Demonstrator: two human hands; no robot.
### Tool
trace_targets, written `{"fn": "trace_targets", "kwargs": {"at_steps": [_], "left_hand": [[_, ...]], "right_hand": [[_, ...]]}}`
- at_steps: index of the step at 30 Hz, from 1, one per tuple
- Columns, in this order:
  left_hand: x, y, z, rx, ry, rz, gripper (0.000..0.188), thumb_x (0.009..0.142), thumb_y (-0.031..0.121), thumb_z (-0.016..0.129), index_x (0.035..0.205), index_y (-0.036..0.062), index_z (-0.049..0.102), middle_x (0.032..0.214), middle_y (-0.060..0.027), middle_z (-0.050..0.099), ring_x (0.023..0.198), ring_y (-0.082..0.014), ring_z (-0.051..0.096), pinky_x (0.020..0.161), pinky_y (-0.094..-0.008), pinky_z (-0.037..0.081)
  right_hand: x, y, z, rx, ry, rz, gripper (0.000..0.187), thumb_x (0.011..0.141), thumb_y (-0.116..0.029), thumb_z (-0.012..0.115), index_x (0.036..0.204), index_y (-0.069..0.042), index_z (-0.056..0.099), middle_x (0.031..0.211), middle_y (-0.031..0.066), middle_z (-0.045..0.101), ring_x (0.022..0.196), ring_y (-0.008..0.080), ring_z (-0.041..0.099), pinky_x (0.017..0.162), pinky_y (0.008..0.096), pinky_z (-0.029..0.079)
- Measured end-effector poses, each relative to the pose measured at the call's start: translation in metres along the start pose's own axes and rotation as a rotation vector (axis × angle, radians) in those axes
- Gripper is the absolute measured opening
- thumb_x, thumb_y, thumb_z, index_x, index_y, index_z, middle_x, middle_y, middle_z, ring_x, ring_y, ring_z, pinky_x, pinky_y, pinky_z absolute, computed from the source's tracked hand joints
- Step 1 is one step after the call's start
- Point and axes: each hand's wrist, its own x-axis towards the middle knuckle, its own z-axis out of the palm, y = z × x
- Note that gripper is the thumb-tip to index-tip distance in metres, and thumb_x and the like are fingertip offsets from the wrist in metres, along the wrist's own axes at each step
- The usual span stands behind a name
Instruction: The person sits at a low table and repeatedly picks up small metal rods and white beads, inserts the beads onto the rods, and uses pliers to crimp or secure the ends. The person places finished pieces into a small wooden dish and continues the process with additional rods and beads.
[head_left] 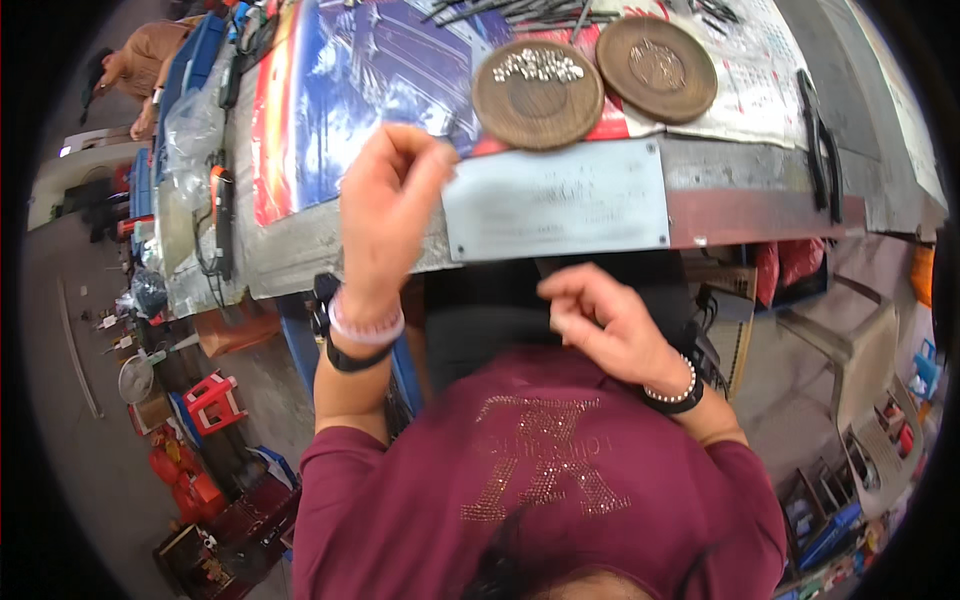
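My left hand (388, 205) is raised over the bench's front edge, beside a pale metal plate (557, 205). Its fingers curl in and the thumb and forefinger come together; motion blur hides whatever may be between them. In front of my body, below that plate, my right hand (612, 325) hangs with fingers loosely bent. Its thumb and forefinger are apart with nothing seen between them. Beyond the plate sits a round brown dish (535, 125) bearing many small shiny pieces. Another brown dish (690, 95), at its right, holds a smaller cluster of fine pieces.
Dark slender tools (530, 14) lie at the bench's far side. Black-handled pliers (822, 150) rest near the right end. A blue printed sheet (375, 90) covers the left part. A chair (850, 345) stands to the right, and a person (145, 65) is at far left.
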Motion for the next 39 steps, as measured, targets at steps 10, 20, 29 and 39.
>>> {"fn": "trace_targets", "kwargs": {"at_steps": [10, 20, 29, 39], "left_hand": [[-0.11, 0.009, 0.018, -0.464, -0.236, -0.155, 0.015, 0.088, -0.004, 0.061, 0.102, -0.0014, 0.056, 0.096, -0.0039, 0.06, 0.08, -0.0056, 0.057, 0.069, -0.0196, 0.046], [-0.112, -0.004, 0.012, -0.974, -0.12, -0.291, 0.016, 0.092, 0.008, 0.059, 0.105, -0.0016, 0.06, 0.093, -0.0075, 0.064, 0.083, -0.0124, 0.062, 0.075, -0.0248, 0.05], [-0.123, -0.01, 0.005, -1.016, -0.211, -0.45, 0.017, 0.095, 0.013, 0.056, 0.104, -0.0014, 0.056, 0.087, -0.0071, 0.061, 0.079, -0.0172, 0.064, 0.074, -0.0297, 0.053], [-0.126, -0.015, 0.01, -0.945, -0.263, -0.487, 0.021, 0.096, 0.015, 0.055, 0.109, -0.001, 0.059, 0.082, -0.0051, 0.061, 0.075, -0.0107, 0.059, 0.07, -0.0235, 0.047]], "right_hand": [[0.016, -0.034, 0.019, 0.226, 0.132, -0.069, 0.01, 0.091, -0.007, 0.061, 0.097, 0.0, 0.056, 0.085, 0.0029, 0.059, 0.066, 0.005, 0.055, 0.053, 0.0184, 0.045], [0.027, -0.073, -0.012, -0.756, 0.154, -0.313, 0.009, 0.084, -0.006, 0.066, 0.089, 0.001, 0.062, 0.081, 0.0072, 0.064, 0.073, 0.0136, 0.062, 0.066, 0.0288, 0.05], [0.101, -0.108, -0.143, -1.476, 0.291, -0.212, 0.015, 0.082, -0.012, 0.062, 0.09, 0.001, 0.061, 0.085, 0.0168, 0.061, 0.077, 0.0318, 0.062, 0.069, 0.0367, 0.048], [0.136, -0.116, -0.162, -1.59, -0.01, -0.127, 0.011, 0.076, -0.008, 0.056, 0.077, 0.002, 0.052, 0.064, 0.0167, 0.054, 0.059, 0.0331, 0.052, 0.057, 0.0383, 0.043]]}}
